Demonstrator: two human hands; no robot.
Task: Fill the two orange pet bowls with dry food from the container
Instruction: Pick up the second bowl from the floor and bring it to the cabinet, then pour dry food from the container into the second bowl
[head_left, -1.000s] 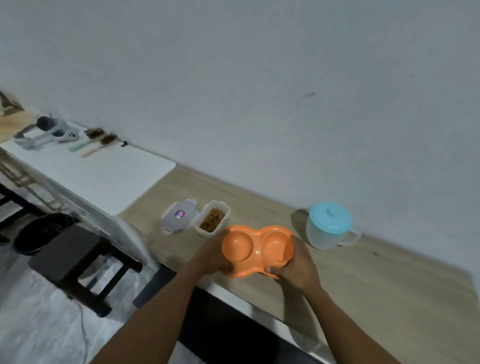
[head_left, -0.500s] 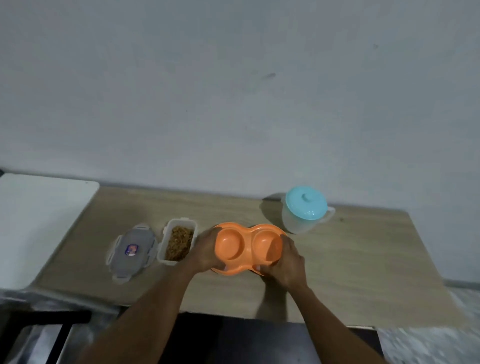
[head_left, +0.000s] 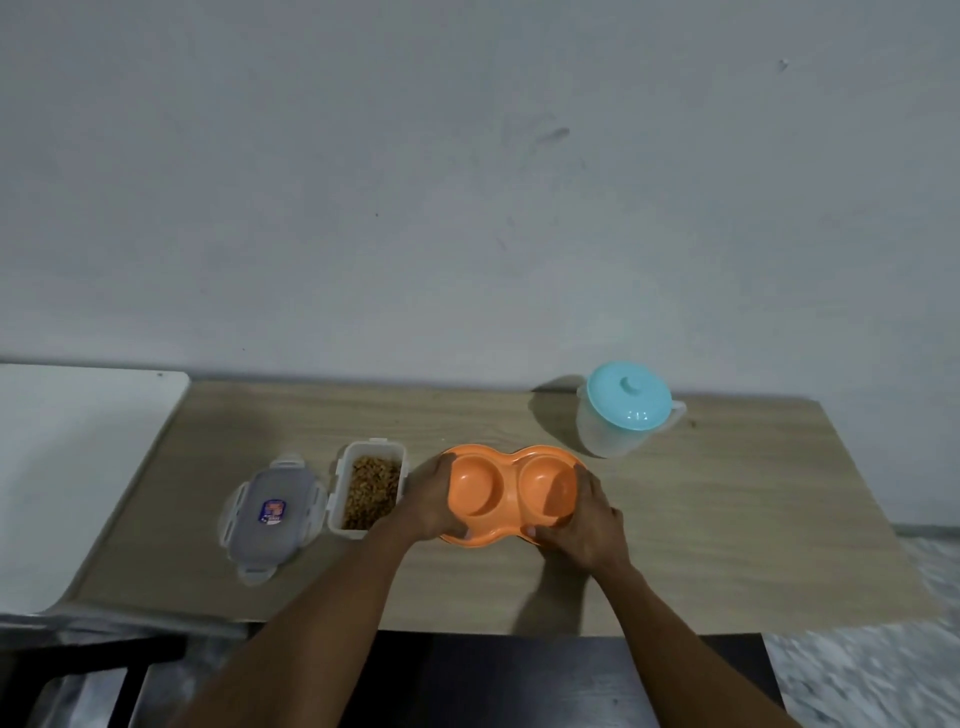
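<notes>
White tabletop (head_left: 78, 467) fills the far left and butts against a wooden table (head_left: 727, 519) that stands against a grey wall (head_left: 467, 182). On the wood, furthest left, a clear lid (head_left: 270, 514) with a small sticker lies flat, its clips splayed. Just beside it on the right stands the open container (head_left: 371, 491), a narrow white tub whose long side runs from the near edge toward the wall, with brown dry food (head_left: 373, 488) inside.

The left hand (head_left: 428, 501) comes next, its back close against the container; whether they touch cannot be told. Its fingers curl round the left end of the orange double bowl (head_left: 511, 488), thumb on the near rim. The bowl sits near the middle of the wooden table, open side up, both wells bare, its long axis running left to right, roughly in line with the table's near edge. The right hand (head_left: 589, 517) clasps the right end the same way, fingers wrapped over the rim and thumb at the near edge.

Behind the bowl's right end, near the wall, a clear jug (head_left: 605, 436) with a pale blue lid (head_left: 628, 397) stands upright, handle pointing right, a small gap from the bowl.

A strip of bare wood lies between the bowl and the near edge, and a wider stretch runs right to the table's end. Below the near edge a dark seat (head_left: 519, 675) shows between the forearms.
</notes>
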